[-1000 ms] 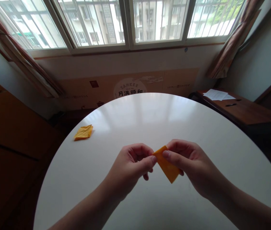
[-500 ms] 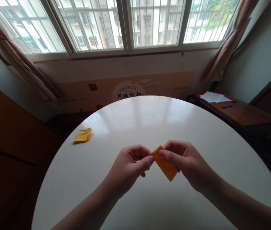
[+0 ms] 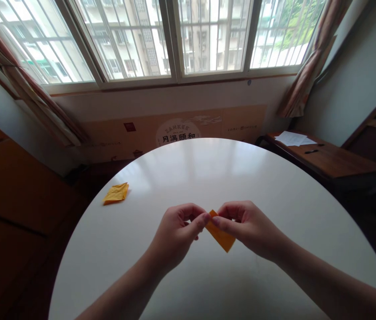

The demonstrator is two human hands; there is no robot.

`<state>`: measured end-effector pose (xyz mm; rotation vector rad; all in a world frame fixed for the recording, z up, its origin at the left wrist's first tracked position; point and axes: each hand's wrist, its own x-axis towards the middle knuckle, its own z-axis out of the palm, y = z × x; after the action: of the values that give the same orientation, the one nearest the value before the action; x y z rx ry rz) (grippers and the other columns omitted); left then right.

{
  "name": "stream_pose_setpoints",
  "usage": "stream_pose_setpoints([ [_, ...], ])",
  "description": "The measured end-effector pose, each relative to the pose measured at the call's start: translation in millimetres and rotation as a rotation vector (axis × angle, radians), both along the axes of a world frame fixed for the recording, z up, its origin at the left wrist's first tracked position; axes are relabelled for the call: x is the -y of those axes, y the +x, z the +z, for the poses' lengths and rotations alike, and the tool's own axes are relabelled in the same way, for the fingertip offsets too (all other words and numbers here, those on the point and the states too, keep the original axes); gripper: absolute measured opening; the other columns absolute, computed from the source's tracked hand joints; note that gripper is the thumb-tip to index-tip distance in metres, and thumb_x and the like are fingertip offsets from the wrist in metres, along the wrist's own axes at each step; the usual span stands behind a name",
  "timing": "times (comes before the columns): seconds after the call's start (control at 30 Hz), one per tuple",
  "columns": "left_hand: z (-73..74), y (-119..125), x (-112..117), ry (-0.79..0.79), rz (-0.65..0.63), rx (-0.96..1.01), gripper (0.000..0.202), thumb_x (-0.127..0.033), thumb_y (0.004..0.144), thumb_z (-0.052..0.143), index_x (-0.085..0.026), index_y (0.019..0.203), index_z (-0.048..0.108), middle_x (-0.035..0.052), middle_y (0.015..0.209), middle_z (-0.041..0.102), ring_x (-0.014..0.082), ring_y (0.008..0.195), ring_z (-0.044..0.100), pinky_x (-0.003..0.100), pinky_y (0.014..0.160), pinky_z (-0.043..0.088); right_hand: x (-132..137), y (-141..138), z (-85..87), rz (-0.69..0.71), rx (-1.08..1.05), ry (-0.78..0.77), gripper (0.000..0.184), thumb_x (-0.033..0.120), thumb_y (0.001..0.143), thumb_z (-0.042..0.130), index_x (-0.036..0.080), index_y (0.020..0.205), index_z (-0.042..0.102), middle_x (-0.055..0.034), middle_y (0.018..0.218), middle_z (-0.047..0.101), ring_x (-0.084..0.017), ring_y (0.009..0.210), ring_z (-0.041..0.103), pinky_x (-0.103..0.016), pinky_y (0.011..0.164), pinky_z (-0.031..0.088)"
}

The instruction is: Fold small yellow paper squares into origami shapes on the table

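Both hands hold a small folded piece of orange paper [image 3: 221,236] just above the round white table [image 3: 207,178]. My left hand [image 3: 177,231] pinches its upper corner between thumb and forefinger. My right hand [image 3: 244,226] grips the same end from the right, fingers curled over the paper. The lower point of the paper hangs free below my right thumb. A second folded orange paper [image 3: 116,194] lies flat near the table's left edge, well away from both hands.
A wooden side desk [image 3: 327,160] at the right carries white sheets [image 3: 294,138] and a dark pen [image 3: 310,151]. A cardboard panel with printed characters [image 3: 177,131] leans under the barred window. Dark wooden furniture stands at the left.
The hands have drawn closer together on the paper's upper corner, and less of the paper shows. The view has tilted slightly.
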<state>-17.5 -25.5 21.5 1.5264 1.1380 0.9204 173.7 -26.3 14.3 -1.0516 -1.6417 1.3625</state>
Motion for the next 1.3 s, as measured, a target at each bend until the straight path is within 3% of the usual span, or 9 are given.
stream_pose_setpoints([
  [0.33, 12.1, -4.0, -4.5, -0.019, 0.189, 0.159, 0.025, -0.039, 0.077, 0.074, -0.014, 0.076, 0.072, 0.0012, 0.058, 0.061, 0.0116, 0.053, 0.052, 0.021, 0.049, 0.044, -10.4, 9.2, 1.1, -0.018, -0.034, -0.010, 0.033, 0.049, 0.083, 0.070, 0.016, 0.084, 0.074, -0.0038, 0.075, 0.069, -0.015, 0.065, 0.059, -0.028, 0.060, 0.049],
  [0.73, 1.8, -6.6, -13.3, -0.171, 0.326, 0.384, 0.032, -0.041, 0.071, 0.080, -0.013, 0.081, 0.069, -0.0024, 0.058, 0.055, 0.0079, 0.052, 0.046, 0.018, 0.046, 0.040, -15.4, 11.7, 1.4, -0.171, -0.092, 0.070, 0.031, 0.046, 0.085, 0.069, 0.015, 0.083, 0.071, -0.0038, 0.072, 0.067, -0.014, 0.064, 0.057, -0.026, 0.057, 0.047],
  [0.87, 0.6, -11.9, -17.2, -0.354, 0.277, 0.521, 0.030, -0.036, 0.069, 0.082, -0.013, 0.083, 0.067, -0.0037, 0.063, 0.054, 0.0062, 0.053, 0.047, 0.015, 0.043, 0.037, -17.2, 9.9, -2.3, -0.235, -0.164, 0.115, 0.026, 0.042, 0.087, 0.066, 0.016, 0.087, 0.066, -0.0034, 0.075, 0.066, -0.014, 0.064, 0.058, -0.024, 0.051, 0.045],
  [0.93, 1.1, -11.7, -16.6, -0.468, 0.238, 0.595, 0.027, -0.031, 0.070, 0.081, -0.014, 0.085, 0.066, -0.0038, 0.066, 0.055, 0.0053, 0.052, 0.048, 0.013, 0.041, 0.036, -15.8, 8.9, -4.7, -0.227, -0.152, 0.185, 0.023, 0.035, 0.086, 0.066, 0.019, 0.102, 0.066, -0.0050, 0.086, 0.068, -0.016, 0.072, 0.060, -0.025, 0.054, 0.048],
  [1.07, 2.3, -7.3, -11.5, -0.645, 0.146, 0.635, 0.020, -0.026, 0.073, 0.077, -0.014, 0.084, 0.065, -0.0029, 0.070, 0.057, 0.0044, 0.052, 0.049, 0.012, 0.041, 0.035, -10.1, 6.0, -9.0, -0.135, -0.066, 0.433, 0.039, 0.023, 0.086, 0.066, 0.027, 0.124, 0.062, -0.0083, 0.116, 0.064, -0.020, 0.097, 0.062, -0.030, 0.069, 0.055],
  [1.2, 1.5, -2.9, -5.5, -0.697, 0.040, 0.556, 0.024, -0.031, 0.073, 0.078, -0.013, 0.082, 0.065, -0.0028, 0.068, 0.055, 0.0056, 0.054, 0.050, 0.012, 0.041, 0.034, -4.4, 1.8, -8.5, -0.058, -0.086, 0.620, 0.032, 0.023, 0.084, 0.072, 0.027, 0.115, 0.068, -0.0097, 0.118, 0.064, -0.023, 0.108, 0.061, -0.035, 0.083, 0.054],
  [1.3, 0.9, 0.3, -2.7, -0.697, -0.017, 0.472, 0.026, -0.032, 0.069, 0.078, -0.014, 0.081, 0.064, -0.0026, 0.069, 0.054, 0.0072, 0.055, 0.049, 0.013, 0.040, 0.036, -1.1, -1.1, -5.4, -0.083, -0.082, 0.588, 0.008, 0.025, 0.084, 0.073, 0.022, 0.092, 0.073, -0.0087, 0.105, 0.068, -0.023, 0.100, 0.064, -0.037, 0.088, 0.052],
])
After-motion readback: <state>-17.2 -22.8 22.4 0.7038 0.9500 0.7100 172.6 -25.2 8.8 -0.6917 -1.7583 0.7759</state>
